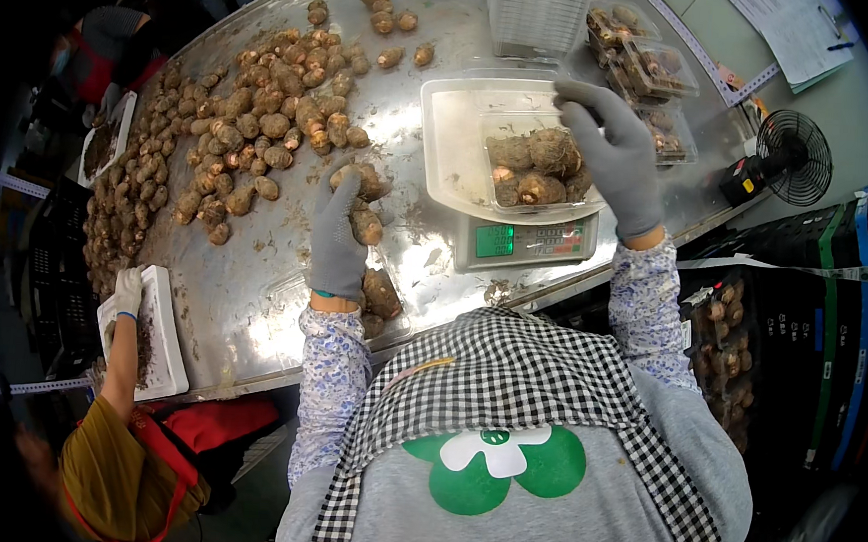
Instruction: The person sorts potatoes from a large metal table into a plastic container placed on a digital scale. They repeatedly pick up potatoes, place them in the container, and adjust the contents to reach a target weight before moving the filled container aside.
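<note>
My left hand (pixel 338 240), in a grey glove, is closed around a couple of brown taro corms (pixel 365 225) above the metal table. Just below it, a clear plastic tray (pixel 406 326) near the table's front edge has taro in it. My right hand (pixel 615 148), also gloved in grey, hovers with fingers apart and nothing between them. It is at the right side of another clear tray (pixel 527 212), which contains several taro corms (pixel 541 189). That tray sits in a white shallow pan (pixel 442 172) on a digital scale (pixel 530 242) with a lit green display.
A big heap of taro (pixel 255 111) spreads over the metal table (pixel 266 251) on the left. Stacked empty trays (pixel 535 19) and filled lidded packs (pixel 660 66) stand at the back. A black fan (pixel 794 154) is at the right. A co-worker's gloved hand (pixel 129 292) touches a white bin (pixel 166 349).
</note>
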Demonstrator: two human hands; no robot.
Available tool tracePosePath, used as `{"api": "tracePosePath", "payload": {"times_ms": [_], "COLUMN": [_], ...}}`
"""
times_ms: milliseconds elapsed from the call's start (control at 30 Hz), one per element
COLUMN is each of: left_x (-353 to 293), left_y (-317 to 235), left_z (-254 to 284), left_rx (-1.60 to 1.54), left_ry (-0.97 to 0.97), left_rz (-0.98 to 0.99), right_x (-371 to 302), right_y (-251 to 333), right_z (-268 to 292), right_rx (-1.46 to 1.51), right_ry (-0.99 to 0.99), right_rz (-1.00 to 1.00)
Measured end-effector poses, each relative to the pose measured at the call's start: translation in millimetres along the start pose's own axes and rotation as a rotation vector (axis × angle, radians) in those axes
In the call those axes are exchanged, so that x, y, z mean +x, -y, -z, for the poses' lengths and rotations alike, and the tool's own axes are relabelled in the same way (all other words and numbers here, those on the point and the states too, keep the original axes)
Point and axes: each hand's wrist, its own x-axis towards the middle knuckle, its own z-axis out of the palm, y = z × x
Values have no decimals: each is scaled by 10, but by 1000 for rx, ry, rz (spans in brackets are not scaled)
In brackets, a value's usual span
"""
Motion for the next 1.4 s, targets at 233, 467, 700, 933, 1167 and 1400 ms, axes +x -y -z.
{"api": "tracePosePath", "payload": {"times_ms": [233, 467, 700, 933, 1167, 1400], "left_x": [84, -112, -446, -370, 910, 1561], "left_y": [-99, 337, 521, 360, 636, 1102], "left_z": [-262, -592, -855, -519, -7, 188], "left_rx": [29, 943, 1169, 908, 1243, 1391], "left_ry": [36, 358, 469, 419, 68, 304], "left_rz": [419, 228, 93, 38, -106, -14], "right_x": [-92, -292, -320, -286, -223, -199], "right_y": [-223, -439, -427, -358, -394, -419], "right_z": [241, -113, -216, -232, -283, 64], "right_rx": [-63, -522, -612, -721, -743, -510], "right_ry": [-90, 144, 305, 379, 271, -60], "right_rz": [-76, 161, 100, -37, 57, 3]}}
